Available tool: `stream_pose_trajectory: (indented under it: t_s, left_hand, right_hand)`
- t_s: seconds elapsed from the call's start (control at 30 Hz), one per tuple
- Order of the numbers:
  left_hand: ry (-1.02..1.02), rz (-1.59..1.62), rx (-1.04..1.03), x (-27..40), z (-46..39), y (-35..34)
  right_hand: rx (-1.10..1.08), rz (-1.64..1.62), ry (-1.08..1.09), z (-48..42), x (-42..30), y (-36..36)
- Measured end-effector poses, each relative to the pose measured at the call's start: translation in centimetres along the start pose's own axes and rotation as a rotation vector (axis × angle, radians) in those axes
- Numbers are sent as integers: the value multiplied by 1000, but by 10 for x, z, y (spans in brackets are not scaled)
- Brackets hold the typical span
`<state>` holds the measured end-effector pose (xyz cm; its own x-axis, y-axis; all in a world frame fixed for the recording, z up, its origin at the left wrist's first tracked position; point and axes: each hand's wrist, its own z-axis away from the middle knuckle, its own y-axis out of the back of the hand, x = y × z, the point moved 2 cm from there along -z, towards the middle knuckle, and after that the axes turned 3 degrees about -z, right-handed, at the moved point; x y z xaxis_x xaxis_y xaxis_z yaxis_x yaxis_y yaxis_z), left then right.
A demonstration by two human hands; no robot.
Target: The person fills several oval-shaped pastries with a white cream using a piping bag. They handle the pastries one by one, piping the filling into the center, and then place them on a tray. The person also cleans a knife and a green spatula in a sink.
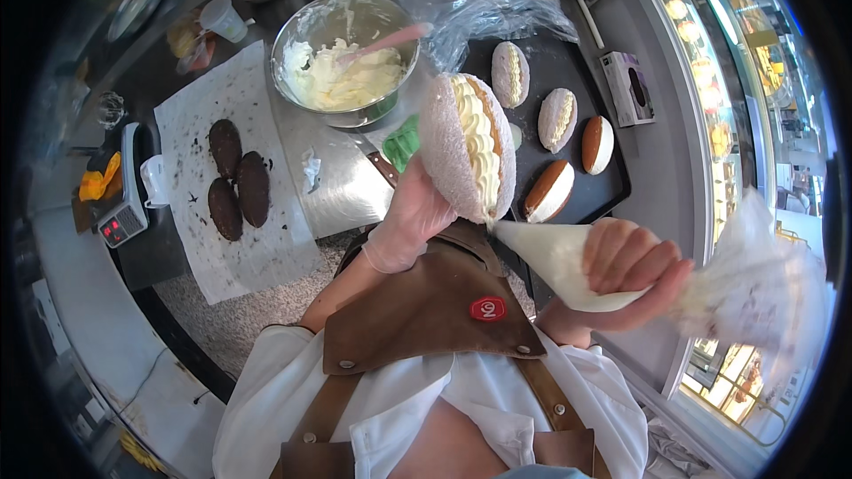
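My left hand (416,213), in a clear disposable glove, holds up a split, sugar-dusted bun (442,146) with a rippled line of pale cream (478,140) in its opening. In my bare right hand (629,263) is a filled piping bag (549,249), gripped around its middle; the bag's loose end flares out to the right. Its metal tip meets the lower end of the bun, where the cream line ends. Behind the bun, a dark baking tray (592,206) carries several smaller-looking filled buns, some sugar-dusted (510,73), others plain brown (598,146).
A steel bowl (346,113) of cream holds a pink spatula (393,38). Dark brown buns (253,189) lie on parchment paper (180,120) at left, beside a digital scale (123,223). Near my left hand are a knife (383,166) and green item (401,143). Plastic wrap (479,13) overlaps the tray.
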<state>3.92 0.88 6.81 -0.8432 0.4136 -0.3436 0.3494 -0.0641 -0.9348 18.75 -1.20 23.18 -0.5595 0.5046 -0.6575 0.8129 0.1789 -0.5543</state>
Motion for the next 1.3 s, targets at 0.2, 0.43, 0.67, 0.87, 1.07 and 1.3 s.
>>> stream_pose_trajectory:
  t_s: [0.2, 0.43, 0.67, 0.87, 1.07, 1.3]
  left_hand:
    - [-107, -159, -45, 19, 21, 4]
    - [-289, -444, 142, 56, 69, -4]
    - [-684, -1300, 542, 75, 177, -32]
    - [-1050, -1496, 741, 88, 238, -45]
    - [-1187, -1837, 1142, 86, 311, 15]
    - [-1094, -2025, 1084, 109, 326, 57]
  right_hand:
    - [157, -203, -160, -33, 2, 36]
    - [151, 125, -418, -25, 70, 48]
    - [-352, 647, -638, 32, 158, 15]
    - [-951, 815, -771, 94, 242, -58]
    - [-1185, 988, -545, 183, 393, -40]
    - [-1021, 1268, -933, 151, 410, -57]
